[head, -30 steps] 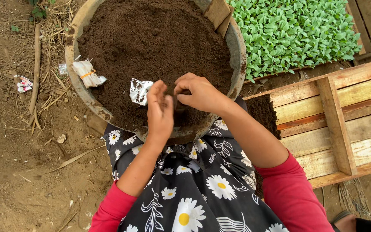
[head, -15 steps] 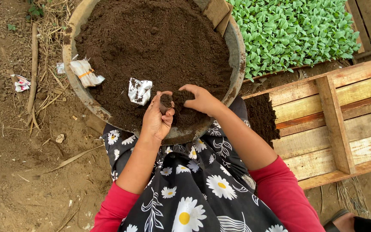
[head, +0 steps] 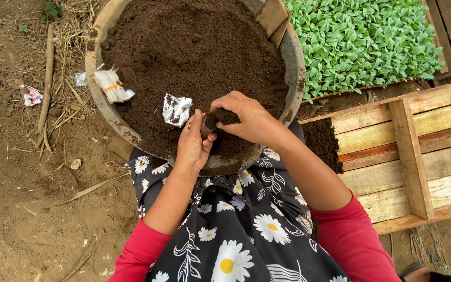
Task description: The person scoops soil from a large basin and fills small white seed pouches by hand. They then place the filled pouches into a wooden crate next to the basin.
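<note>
A wide round basin (head: pixel 294 62) full of dark brown soil (head: pixel 194 47) rests against my lap. My left hand (head: pixel 193 145) is at the basin's near edge, curled around a small soil-filled pouch (head: pixel 208 123). My right hand (head: pixel 246 118) is cupped over the top of that pouch, pressing a pinch of soil onto it. A crumpled silver-white wrapper (head: pixel 176 108) lies on the soil just left of my left hand.
A bundle of white bags with an orange band (head: pixel 111 85) sits on the basin's left rim. A tray of green seedlings (head: pixel 361 42) lies at the upper right. A wooden frame (head: pixel 408 151) with some soil is on my right. Dirt ground with sticks is to the left.
My left hand turned from edge-up to cupping the pouch near the basin's rim. My right hand scooped soil and came back over the pouch.
</note>
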